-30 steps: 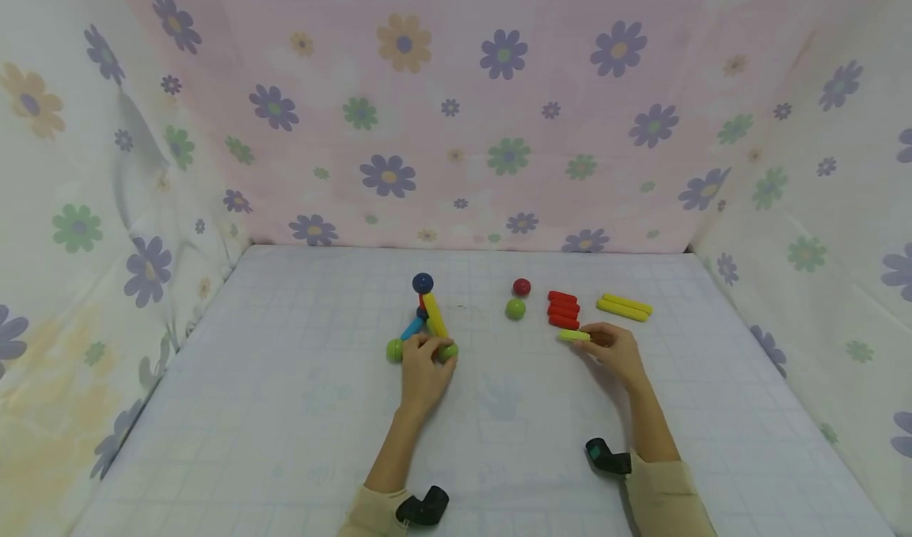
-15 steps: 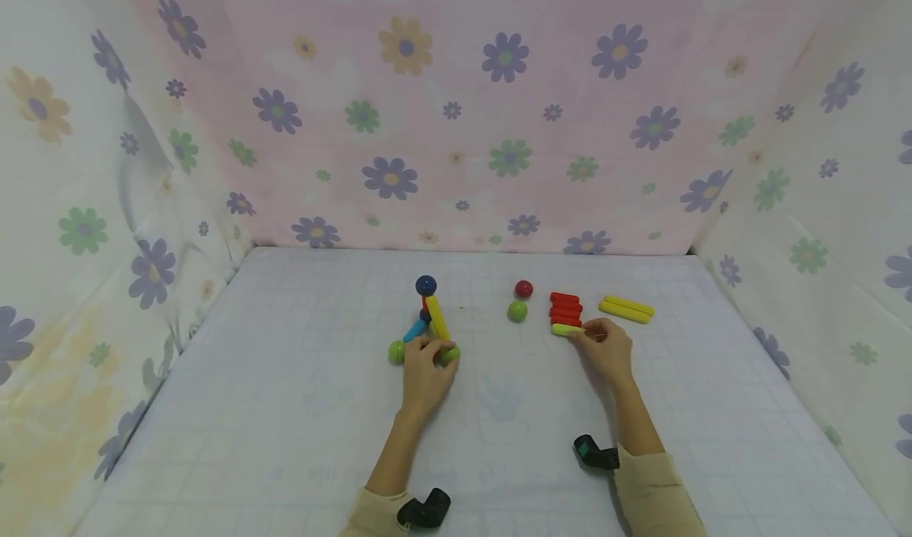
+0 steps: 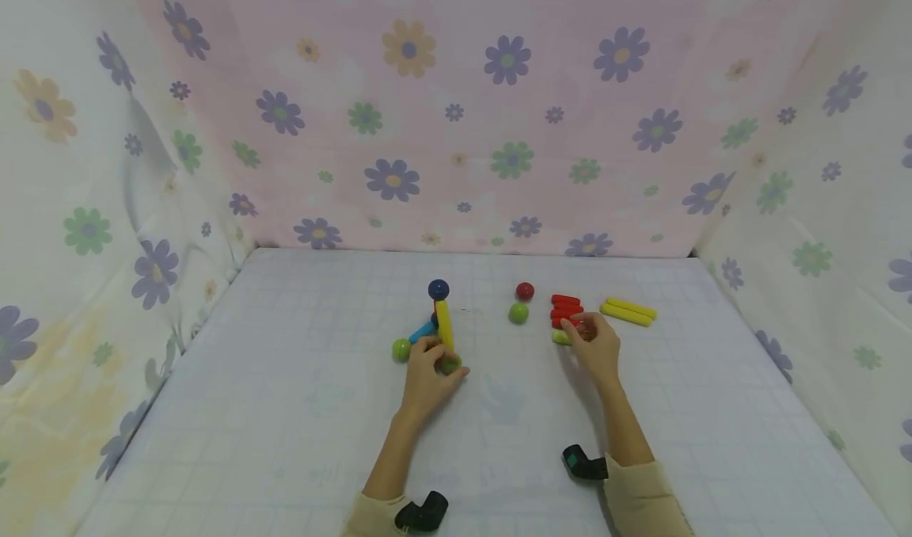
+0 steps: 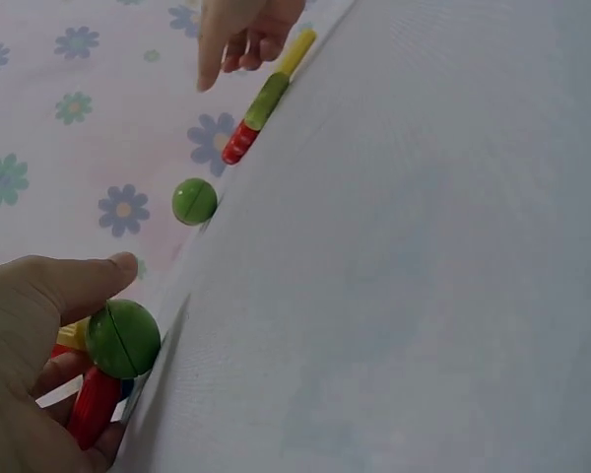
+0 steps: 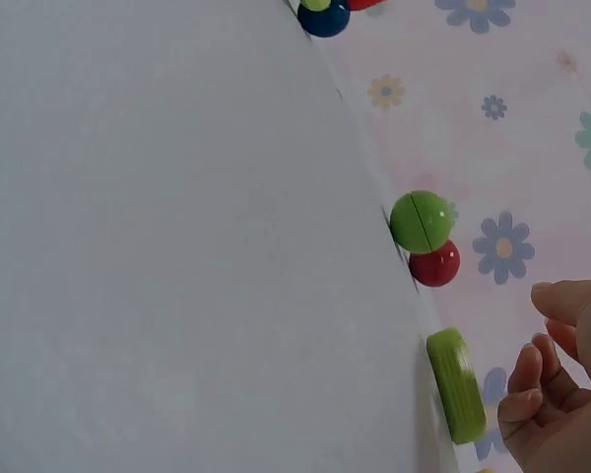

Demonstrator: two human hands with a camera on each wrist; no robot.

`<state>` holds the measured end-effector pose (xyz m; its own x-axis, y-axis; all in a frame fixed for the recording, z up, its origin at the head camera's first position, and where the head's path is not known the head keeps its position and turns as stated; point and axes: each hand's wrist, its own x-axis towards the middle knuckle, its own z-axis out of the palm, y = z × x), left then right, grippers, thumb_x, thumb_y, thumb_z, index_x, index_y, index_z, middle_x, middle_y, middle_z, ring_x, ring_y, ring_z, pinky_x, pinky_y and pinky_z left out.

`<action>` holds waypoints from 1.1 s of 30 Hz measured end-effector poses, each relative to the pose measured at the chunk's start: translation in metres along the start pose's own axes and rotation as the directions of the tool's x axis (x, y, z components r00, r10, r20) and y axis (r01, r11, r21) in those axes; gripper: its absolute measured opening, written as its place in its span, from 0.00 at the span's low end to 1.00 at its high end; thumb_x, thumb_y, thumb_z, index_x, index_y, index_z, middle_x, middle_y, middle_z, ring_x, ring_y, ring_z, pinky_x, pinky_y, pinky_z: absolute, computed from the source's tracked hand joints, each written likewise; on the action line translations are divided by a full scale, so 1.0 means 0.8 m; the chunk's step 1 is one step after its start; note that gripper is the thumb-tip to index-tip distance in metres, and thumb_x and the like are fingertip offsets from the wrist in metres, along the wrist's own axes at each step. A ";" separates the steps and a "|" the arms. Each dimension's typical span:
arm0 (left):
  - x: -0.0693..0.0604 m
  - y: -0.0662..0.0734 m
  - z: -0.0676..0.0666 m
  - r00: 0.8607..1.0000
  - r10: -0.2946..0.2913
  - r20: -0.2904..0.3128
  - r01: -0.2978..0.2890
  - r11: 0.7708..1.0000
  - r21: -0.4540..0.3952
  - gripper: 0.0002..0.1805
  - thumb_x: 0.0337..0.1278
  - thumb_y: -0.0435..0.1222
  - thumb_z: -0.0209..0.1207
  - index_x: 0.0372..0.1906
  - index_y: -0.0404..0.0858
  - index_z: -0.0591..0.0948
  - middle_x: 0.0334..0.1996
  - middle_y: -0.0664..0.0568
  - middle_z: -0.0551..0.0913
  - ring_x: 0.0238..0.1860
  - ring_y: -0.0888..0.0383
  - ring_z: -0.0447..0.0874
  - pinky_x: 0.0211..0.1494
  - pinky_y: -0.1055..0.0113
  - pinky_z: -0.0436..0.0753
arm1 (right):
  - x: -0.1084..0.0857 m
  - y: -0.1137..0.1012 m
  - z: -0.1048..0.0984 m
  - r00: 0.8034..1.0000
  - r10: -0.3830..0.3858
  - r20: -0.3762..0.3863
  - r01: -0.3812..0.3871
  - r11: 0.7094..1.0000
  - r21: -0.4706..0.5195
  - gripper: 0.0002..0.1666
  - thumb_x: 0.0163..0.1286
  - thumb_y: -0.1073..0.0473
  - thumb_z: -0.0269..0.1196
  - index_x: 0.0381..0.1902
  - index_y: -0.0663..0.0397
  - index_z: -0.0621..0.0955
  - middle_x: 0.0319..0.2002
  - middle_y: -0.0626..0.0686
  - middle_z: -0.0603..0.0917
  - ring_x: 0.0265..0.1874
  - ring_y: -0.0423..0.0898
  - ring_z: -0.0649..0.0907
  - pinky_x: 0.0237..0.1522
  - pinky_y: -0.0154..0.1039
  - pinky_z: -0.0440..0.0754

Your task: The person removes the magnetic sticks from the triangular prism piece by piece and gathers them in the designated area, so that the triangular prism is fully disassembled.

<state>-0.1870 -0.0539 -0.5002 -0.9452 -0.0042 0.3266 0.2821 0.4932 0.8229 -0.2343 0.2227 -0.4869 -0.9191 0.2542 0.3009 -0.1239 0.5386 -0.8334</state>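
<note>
Hands point(image 3: 426, 375) point(image 3: 598, 351) well apart, far table edge point(image 3: 477, 256) beyond

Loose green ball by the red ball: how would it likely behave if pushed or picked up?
The green ball would probably roll if pushed, being round and unheld on the table, perhaps bumping the red ball beside it. It looks stiff, given its round outline and thin seam. Its shine suggests it may be slippery.

A multicoloured ball-and-rod figure point(image 3: 445, 323) extends forward from the left hand point(image 3: 425, 382), 1 green ball point(image 3: 450, 363) between thumb and fingers, the dark blue ball point(image 3: 438, 289) beyond. 1 lime rod point(image 3: 560, 337), beside red rods point(image 3: 566, 300), lies partly hidden by the right hand point(image 3: 598, 351).
</note>
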 end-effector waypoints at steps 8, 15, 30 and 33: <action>-0.002 0.000 0.004 0.994 0.079 -0.080 -0.073 0.995 0.068 0.12 0.37 0.30 0.72 0.21 0.36 0.77 0.34 0.46 0.78 0.38 0.53 0.76 0.42 0.62 0.77 | -0.004 -0.035 0.040 0.982 -0.130 0.138 0.113 0.986 0.123 0.18 0.60 0.63 0.65 0.46 0.66 0.78 0.29 0.59 0.80 0.25 0.40 0.76 0.29 0.24 0.73; -0.003 0.002 0.007 0.992 0.057 -0.108 -0.050 0.996 0.070 0.26 0.35 0.35 0.74 0.41 0.32 0.73 0.30 0.48 0.77 0.33 0.56 0.74 0.38 0.64 0.76 | -0.014 -0.064 0.074 0.948 -0.198 0.251 0.161 0.974 0.160 0.20 0.61 0.62 0.65 0.49 0.66 0.77 0.32 0.59 0.82 0.29 0.51 0.80 0.32 0.29 0.77; -0.005 0.005 0.007 0.994 0.074 -0.078 -0.065 0.991 0.118 0.26 0.36 0.34 0.71 0.45 0.29 0.77 0.31 0.46 0.78 0.36 0.52 0.74 0.44 0.55 0.71 | -0.028 -0.102 0.114 0.906 -0.249 0.343 0.171 0.955 0.242 0.32 0.62 0.59 0.64 0.63 0.61 0.69 0.47 0.66 0.79 0.34 0.52 0.80 0.34 0.35 0.79; -0.006 0.006 0.006 0.995 0.079 -0.068 -0.071 0.991 0.114 0.25 0.37 0.33 0.70 0.46 0.29 0.77 0.32 0.46 0.78 0.37 0.52 0.75 0.45 0.53 0.71 | -0.024 -0.108 0.118 0.902 -0.261 0.345 0.184 0.953 0.239 0.36 0.63 0.58 0.64 0.67 0.56 0.65 0.51 0.65 0.77 0.35 0.51 0.80 0.35 0.36 0.80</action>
<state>-0.1820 -0.0474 -0.5000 -0.9066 -0.0239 0.4213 0.3278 0.5886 0.7390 -0.2415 0.0954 -0.4645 -0.9254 -0.1881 0.3291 -0.3771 0.3680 -0.8499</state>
